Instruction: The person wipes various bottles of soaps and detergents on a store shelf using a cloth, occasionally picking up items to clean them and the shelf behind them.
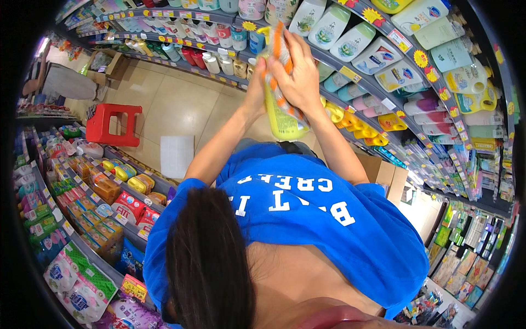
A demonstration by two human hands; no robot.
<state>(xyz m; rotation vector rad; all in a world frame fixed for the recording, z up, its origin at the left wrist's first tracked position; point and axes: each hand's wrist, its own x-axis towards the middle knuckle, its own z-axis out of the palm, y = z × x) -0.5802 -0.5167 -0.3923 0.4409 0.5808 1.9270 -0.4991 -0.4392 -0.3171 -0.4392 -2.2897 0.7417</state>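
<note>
Above the aisle floor, both hands are raised around a yellow-green bottle. My left hand grips it from the left near the upper part, its fingers mostly hidden behind. With my right hand I press an orange-and-white striped cloth against the bottle's right side; the fingers are bent over the cloth. The bottle tilts slightly, its base toward me. A yellow piece, perhaps its cap or pump, shows at the far end beside the cloth.
Shelves of bottles curve along the far and right sides. A low shelf of packaged goods runs along the left. On the tiled floor stand a red stool and a white flat item. A cardboard box sits at right.
</note>
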